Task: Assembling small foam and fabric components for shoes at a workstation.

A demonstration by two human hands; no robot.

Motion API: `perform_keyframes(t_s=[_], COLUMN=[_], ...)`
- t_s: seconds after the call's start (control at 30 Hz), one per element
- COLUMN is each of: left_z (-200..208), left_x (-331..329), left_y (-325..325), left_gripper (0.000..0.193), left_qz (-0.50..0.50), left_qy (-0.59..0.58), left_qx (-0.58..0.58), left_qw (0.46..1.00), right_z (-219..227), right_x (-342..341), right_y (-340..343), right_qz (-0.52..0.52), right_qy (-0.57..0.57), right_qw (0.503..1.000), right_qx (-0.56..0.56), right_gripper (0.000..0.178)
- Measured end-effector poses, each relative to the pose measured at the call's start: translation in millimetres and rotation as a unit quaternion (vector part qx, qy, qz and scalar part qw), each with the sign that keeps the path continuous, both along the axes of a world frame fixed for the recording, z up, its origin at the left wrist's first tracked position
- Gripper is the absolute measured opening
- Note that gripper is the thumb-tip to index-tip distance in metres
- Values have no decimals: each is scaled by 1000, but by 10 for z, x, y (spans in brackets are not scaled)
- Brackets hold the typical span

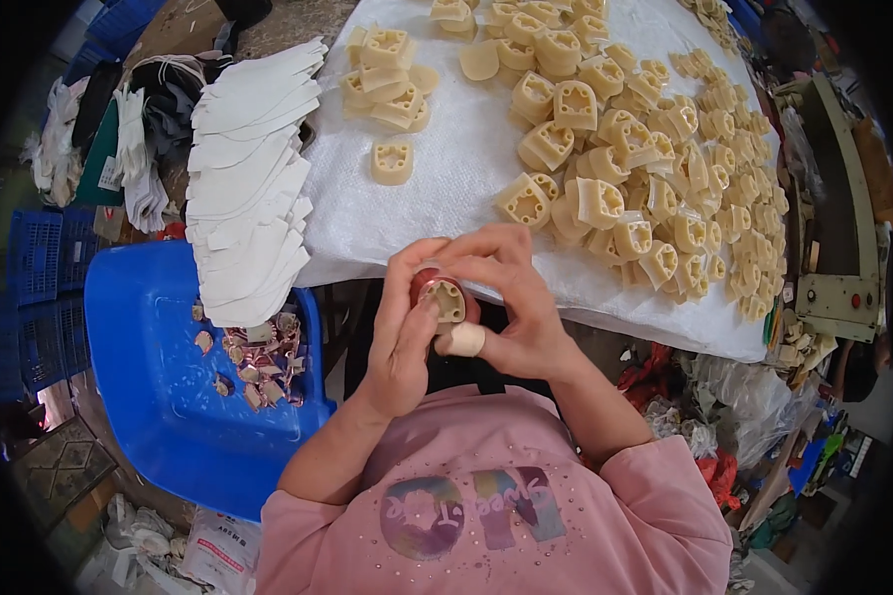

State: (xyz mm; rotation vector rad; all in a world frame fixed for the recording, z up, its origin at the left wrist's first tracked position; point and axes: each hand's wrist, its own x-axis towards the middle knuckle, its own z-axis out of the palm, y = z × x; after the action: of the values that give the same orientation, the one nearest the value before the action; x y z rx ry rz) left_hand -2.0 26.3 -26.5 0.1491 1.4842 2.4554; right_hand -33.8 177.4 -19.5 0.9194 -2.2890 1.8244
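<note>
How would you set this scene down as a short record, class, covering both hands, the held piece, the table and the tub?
Left hand: gripping the held piece
Right hand: same piece; beige wrap on thumb
Held piece: beige, holed face, shiny reddish side
White sheet: beige pieces, mostly right
White strips: overlapping, left
Blue tub: shiny pinkish scraps inside

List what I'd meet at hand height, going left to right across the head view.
Blue crates, blue tub, left hand, held beige piece, right hand, beige pile, grey-green metal unit.
</note>
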Motion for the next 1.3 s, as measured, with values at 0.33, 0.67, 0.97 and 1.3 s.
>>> perform_keyframes(t_s=[0.33, 0.67, 0.97, 1.3], left_z=[137, 88, -6, -90], left_x=[62, 93, 56, -28], left_y=[131, 214, 254, 74], left_gripper=[71, 47, 34, 62], left_qz=[15, 148, 214, 51], left_qy=[70, 123, 85, -21], left_qx=[-47, -171, -122, 174], left_qw=[996, 966, 965, 983], right_z=[57, -191, -119, 7], right_x=[-74, 107, 198, 153], right_y=[-57, -168, -289, -199], right_qz=[119, 43, -3, -16], right_qy=[-418, -139, -118, -253], right_qw=[879, 983, 979, 960], right_qx=[-195, -108, -169, -117], right_gripper=[15, 21, 31, 37])
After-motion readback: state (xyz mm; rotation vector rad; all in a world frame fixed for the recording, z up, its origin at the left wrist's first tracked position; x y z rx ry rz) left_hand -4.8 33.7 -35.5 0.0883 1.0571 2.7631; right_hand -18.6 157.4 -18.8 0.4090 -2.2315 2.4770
